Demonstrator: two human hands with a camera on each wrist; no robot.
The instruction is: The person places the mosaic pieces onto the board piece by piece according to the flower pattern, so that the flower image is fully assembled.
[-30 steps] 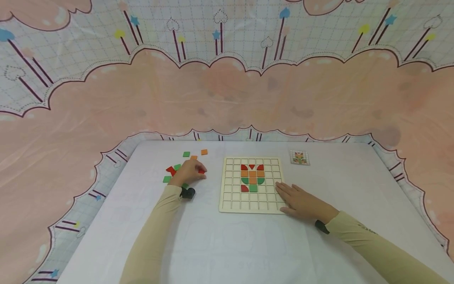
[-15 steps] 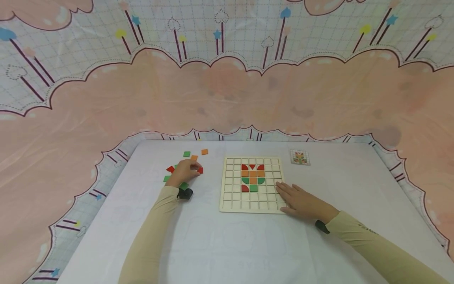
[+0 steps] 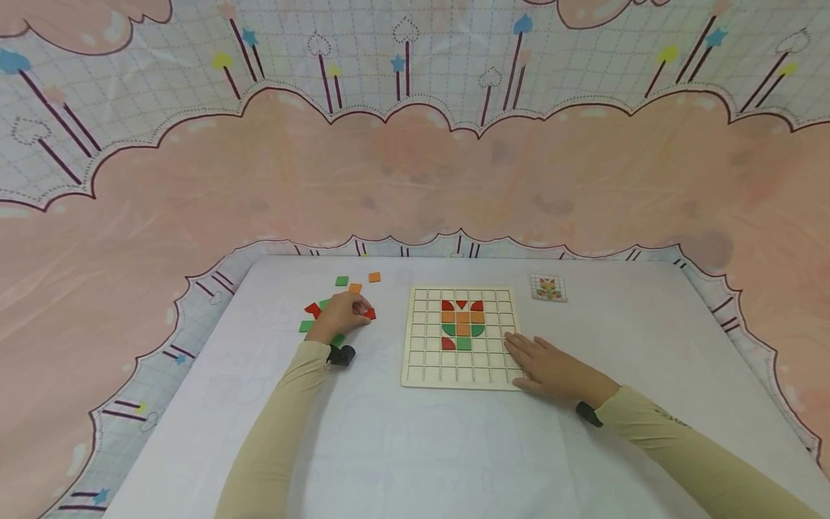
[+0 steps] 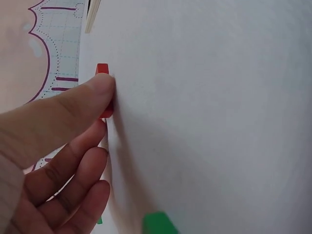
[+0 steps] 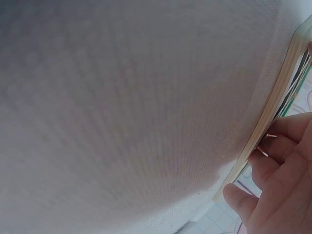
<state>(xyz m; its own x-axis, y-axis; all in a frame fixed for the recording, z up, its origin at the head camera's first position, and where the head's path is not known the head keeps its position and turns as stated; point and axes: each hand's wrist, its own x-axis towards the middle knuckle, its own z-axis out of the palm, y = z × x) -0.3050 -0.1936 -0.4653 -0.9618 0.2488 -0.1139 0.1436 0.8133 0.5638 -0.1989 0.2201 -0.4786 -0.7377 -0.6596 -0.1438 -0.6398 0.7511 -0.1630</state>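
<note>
Between thumb and fingers, my left hand (image 3: pixel 342 316) pinches a small red tile (image 3: pixel 370 313) at the left of the table. The left wrist view shows the thumb pressed over this red piece (image 4: pixel 102 68), its other fingers loosely bent. Under and around that hand lie loose tiles, among them a red piece (image 3: pixel 313 309) and a green square (image 3: pixel 306 326). My right hand (image 3: pixel 547 366) rests with extended fingers on the right edge of a pale wooden grid board (image 3: pixel 424 374). Red, orange and green tiles (image 3: pixel 462 329) sit in the board's middle cells.
A small pattern card (image 3: pixel 548 287) lies beyond the board's right corner. Behind the left hand are an orange square (image 3: pixel 374 277) and a green square (image 3: pixel 341 281). The white-covered table (image 3: pixel 402 447) meets a patterned cloth backdrop (image 3: pixel 415 180) at its far edge.
My left hand has shifted slightly left and then a little back right, and more of the red tile shows at its fingertips. The right hand and board stay still.
</note>
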